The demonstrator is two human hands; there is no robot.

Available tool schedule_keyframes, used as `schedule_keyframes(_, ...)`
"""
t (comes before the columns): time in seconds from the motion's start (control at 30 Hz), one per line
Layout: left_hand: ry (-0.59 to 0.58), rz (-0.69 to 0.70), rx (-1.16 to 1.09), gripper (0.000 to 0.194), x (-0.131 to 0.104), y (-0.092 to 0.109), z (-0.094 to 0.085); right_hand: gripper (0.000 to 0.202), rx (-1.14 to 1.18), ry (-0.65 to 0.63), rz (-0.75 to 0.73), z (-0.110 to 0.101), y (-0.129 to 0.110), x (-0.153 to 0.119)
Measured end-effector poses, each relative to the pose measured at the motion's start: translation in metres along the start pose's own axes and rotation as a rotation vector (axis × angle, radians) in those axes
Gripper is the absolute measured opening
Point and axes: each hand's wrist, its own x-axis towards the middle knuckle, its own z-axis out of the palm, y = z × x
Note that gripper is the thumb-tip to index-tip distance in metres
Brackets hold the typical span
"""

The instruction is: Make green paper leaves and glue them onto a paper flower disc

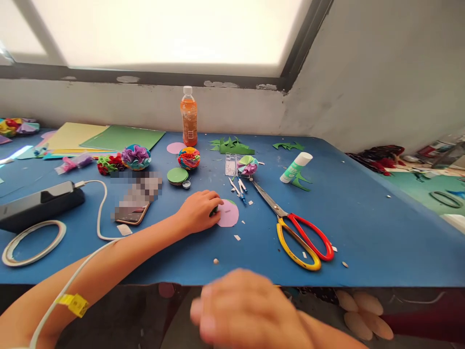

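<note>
My left hand (pixel 203 211) rests on the blue table with its fingers curled at the left edge of a pink paper circle (pixel 229 214); something dark green shows under the fingers. In front of the table's near edge, my right hand (pixel 247 310) is blurred, and whether it holds anything is hidden. Scissors (pixel 278 209) with red and yellow handles lie to the right of the circle. Just beyond it are pens (pixel 238 190) and a pink and green paper flower (pixel 247 165). Green paper circles (pixel 178 175) lie beyond my left hand.
An orange drink bottle (pixel 189 118) stands near the wall. A glue stick (pixel 296 167) leans at right. A phone (pixel 134 212), tape roll (pixel 34 243), black device (pixel 39 206) and white cable (pixel 103 208) are at left. Green paper sheets (pixel 123 139) lie behind.
</note>
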Motion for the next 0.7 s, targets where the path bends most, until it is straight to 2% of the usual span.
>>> schedule_keyframes(0.07,0.018,-0.073,0.021,0.026,-0.002,-0.006,-0.012,0.035,-0.11,0.029,0.186,-0.012,0.015,0.012)
schedule_keyframes(0.1,0.028,-0.12,0.032,0.026,-0.002,-0.011,-0.018,0.032,-0.242,0.01,0.384,-0.018,0.026,0.018)
schedule_keyframes(0.17,0.055,-0.242,0.057,0.027,0.002,-0.024,-0.029,0.036,-0.382,-0.136,0.668,-0.026,0.049,0.028)
schedule_keyframes(0.23,0.084,-0.39,0.085,0.035,0.008,-0.041,-0.037,0.045,-0.416,-0.242,0.788,-0.028,0.069,0.034)
schedule_keyframes(0.33,0.072,-0.581,0.1,0.056,0.015,-0.066,-0.042,0.056,-0.395,-0.296,0.796,-0.024,0.084,0.037)
schedule_keyframes(0.43,0.016,-0.666,0.069,0.07,0.019,-0.081,-0.043,0.058,-0.37,-0.3,0.786,-0.022,0.089,0.037)
schedule_keyframes(0.7,-0.052,-0.712,0.009,0.066,0.019,-0.084,-0.061,0.056,-0.324,-0.287,0.785,-0.027,0.093,0.039)
